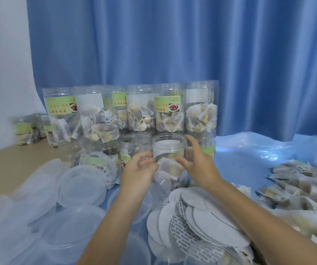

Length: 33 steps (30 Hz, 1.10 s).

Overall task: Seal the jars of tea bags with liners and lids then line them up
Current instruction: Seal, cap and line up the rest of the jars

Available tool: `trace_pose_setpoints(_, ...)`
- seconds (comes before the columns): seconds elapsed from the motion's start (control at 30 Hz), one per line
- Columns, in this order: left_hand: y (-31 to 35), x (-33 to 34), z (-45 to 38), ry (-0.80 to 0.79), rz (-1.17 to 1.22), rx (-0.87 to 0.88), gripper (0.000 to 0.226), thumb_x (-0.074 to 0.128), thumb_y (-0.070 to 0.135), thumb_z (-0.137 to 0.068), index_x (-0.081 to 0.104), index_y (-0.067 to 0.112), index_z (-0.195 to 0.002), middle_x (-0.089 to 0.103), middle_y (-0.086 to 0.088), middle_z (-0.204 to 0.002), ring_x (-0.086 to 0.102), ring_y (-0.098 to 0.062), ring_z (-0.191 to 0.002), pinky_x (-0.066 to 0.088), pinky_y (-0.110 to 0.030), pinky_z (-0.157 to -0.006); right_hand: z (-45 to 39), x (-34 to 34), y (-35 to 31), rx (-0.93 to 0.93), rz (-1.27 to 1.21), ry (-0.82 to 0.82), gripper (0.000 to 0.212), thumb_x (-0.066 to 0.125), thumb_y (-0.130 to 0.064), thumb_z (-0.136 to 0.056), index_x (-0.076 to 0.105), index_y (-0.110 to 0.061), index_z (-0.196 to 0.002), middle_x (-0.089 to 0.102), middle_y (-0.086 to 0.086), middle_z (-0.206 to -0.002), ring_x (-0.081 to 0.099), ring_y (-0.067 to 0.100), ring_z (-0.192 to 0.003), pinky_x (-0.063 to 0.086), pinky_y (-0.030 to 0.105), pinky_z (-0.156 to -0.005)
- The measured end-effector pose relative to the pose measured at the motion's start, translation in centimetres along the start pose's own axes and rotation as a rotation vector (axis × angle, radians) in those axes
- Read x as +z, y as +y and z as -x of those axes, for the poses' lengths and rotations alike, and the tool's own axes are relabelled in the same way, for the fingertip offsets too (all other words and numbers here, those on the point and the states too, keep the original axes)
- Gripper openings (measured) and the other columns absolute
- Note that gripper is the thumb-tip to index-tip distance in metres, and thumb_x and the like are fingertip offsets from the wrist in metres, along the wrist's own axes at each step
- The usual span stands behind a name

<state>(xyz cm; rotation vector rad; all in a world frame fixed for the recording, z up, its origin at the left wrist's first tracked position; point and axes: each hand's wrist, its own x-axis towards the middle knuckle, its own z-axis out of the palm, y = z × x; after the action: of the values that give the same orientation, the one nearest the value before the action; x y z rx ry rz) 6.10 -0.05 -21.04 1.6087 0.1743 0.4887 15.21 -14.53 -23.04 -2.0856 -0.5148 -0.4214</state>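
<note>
At centre, an open jar [168, 150] of tea bags is flanked by both hands: the left hand [138, 172] is seen loosely curled at its left side, and whether its fingers actually grip the wall cannot be told through the blur, while the right hand [198, 161] is spread, fingers straight, against the right side and rim. The jar's mouth is uncovered, so the step in hand is judged to be taking it up for sealing. It would best be held low on the wall and kept upright, the rim left free so a liner can be laid flat before a lid is screwed on. Just below the wrists a fan of liners [198, 215] is spread, and to the left clear lids [81, 185] are heaped. Behind, taller jars [96, 111] are stacked close against a blue curtain [173, 39], some touching the held one, so a careless lift could topple them. Loose tea bags [297, 180] are piled at right on the tabletop [10, 163].
</note>
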Motion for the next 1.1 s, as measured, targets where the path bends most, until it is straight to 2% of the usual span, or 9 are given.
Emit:
trace_pose_setpoints(0.13, -0.7, -0.1, -0.1, 0.008, -0.055, 0.035, 0.027, 0.060, 0.005, -0.084, 0.060, 0.031, -0.091, 0.064, 0.007, -0.101, 0.060, -0.013, -0.096, 0.049, -0.044, -0.093, 0.0, -1.0, 0.5, 0.123, -0.209, -0.067, 0.065, 0.056, -0.016, -0.094, 0.022, -0.025, -0.148, 0.065, 0.006, -0.110, 0.062, 0.020, -0.098, 0.056, 0.037, -0.083)
trace_pose_setpoints(0.27, -1.5, -0.1, 0.2, 0.042, -0.134, 0.119, 0.027, 0.060, 0.006, -0.085, 0.059, 0.033, -0.093, 0.062, 0.015, -0.100, 0.057, 0.001, -0.090, 0.050, -0.038, -0.092, -0.2, -3.2, 1.6, 0.114, 0.222, -0.140, 0.026, 0.057, -0.013, -0.091, 0.066, -0.019, -0.115, 0.067, -0.001, -0.095, 0.058, 0.013, -0.086, 0.047, 0.023, -0.086)
trace_pose_setpoints(0.33, -2.0, -0.1, 0.5, 0.080, -0.219, 0.172, 0.028, 0.059, 0.007, -0.085, 0.059, 0.029, -0.101, 0.061, 0.015, -0.103, 0.055, 0.010, -0.081, 0.048, -0.015, -0.081, -0.2, -3.5, 2.3, 0.088, 0.461, -0.231, 0.017, 0.055, -0.010, -0.090, 0.070, -0.009, -0.098, 0.065, 0.005, -0.092, 0.055, 0.018, -0.086, 0.043, 0.026, -0.078)
trace_pose_setpoints(0.4, -2.6, -0.1, 0.9, 0.111, -0.327, 0.219, 0.029, 0.059, 0.007, -0.084, 0.058, 0.027, -0.106, 0.059, 0.012, -0.105, 0.053, 0.010, -0.074, 0.039, 0.000, -0.066, 0.1, -3.0, 3.2, 0.100, 0.617, -0.392, 0.023, 0.054, -0.015, -0.091, 0.067, -0.006, -0.107, 0.064, 0.010, -0.106, 0.055, 0.025, -0.099, 0.042, 0.030, -0.083)
trace_pose_setpoints(0.53, -3.2, -0.1, 1.2, 0.104, -0.461, 0.299, 0.034, 0.060, 0.006, -0.083, 0.056, 0.024, -0.112, 0.054, 0.004, -0.112, 0.052, 0.004, -0.075, 0.036, 0.000, -0.066, 0.9, -2.4, 4.2, 0.150, 0.665, -0.542, 0.037, 0.047, -0.020, -0.096, 0.052, -0.022, -0.133, 0.052, 0.004, -0.137, 0.048, 0.021, -0.124, 0.036, 0.027, -0.100)
trace_pose_setpoints(0.67, -3.9, -0.1, 1.1, 0.045, -0.579, 0.331, 0.050, 0.061, 0.006, -0.082, 0.052, 0.028, -0.126, 0.044, 0.004, -0.117, 0.050, -0.004, -0.081, 0.034, -0.009, -0.066, 0.8, -2.4, 4.3, 0.072, 0.600, -0.367, 0.044, 0.057, -0.012, -0.088, 0.056, -0.030, -0.129, 0.062, 0.001, -0.118, 0.055, 0.022, -0.109, 0.042, 0.027, -0.092)
trace_pose_setpoints(0.77, -4.2, -0.3, 1.1, -0.005, -0.635, 0.371, 0.063, 0.062, 0.004, -0.081, 0.047, 0.041, -0.130, 0.038, 0.007, -0.125, 0.051, -0.011, -0.093, 0.043, -0.021, -0.077, 0.7, -2.8, 2.7, -0.031, 0.302, -0.179, 0.032, 0.070, -0.014, -0.080, 0.066, -0.031, -0.107, 0.062, -0.002, -0.086, 0.057, 0.017, -0.082, 0.042, 0.018, -0.075)
trace_pose_setpoints(0.93, -4.5, -0.4, 0.8, -0.015, -0.696, 0.375, 0.051, 0.061, 0.007, -0.081, 0.058, 0.041, -0.118, 0.031, 0.003, -0.140, 0.044, -0.021, -0.121, 0.042, -0.032, -0.095, 0.5, -2.8, -2.3, -0.205, -0.300, 0.121, 0.035, 0.073, -0.013, -0.078, 0.061, -0.041, -0.094, 0.068, -0.008, -0.078, 0.063, 0.002, -0.070, 0.049, 0.010, -0.066)
trace_pose_setpoints(1.1, -4.8, -0.5, 0.7, 0.001, -0.671, 0.387, 0.041, 0.060, 0.004, -0.080, 0.063, 0.035, -0.106, 0.030, 0.004, -0.143, 0.033, -0.018, -0.130, 0.038, -0.032, -0.100, -3.0, -2.6, -6.5, -0.289, -0.084, 0.386, 0.023, 0.060, -0.014, -0.090, 0.060, -0.028, -0.108, 0.067, -0.007, -0.088, 0.058, 0.002, -0.075, 0.045, 0.008, -0.071)
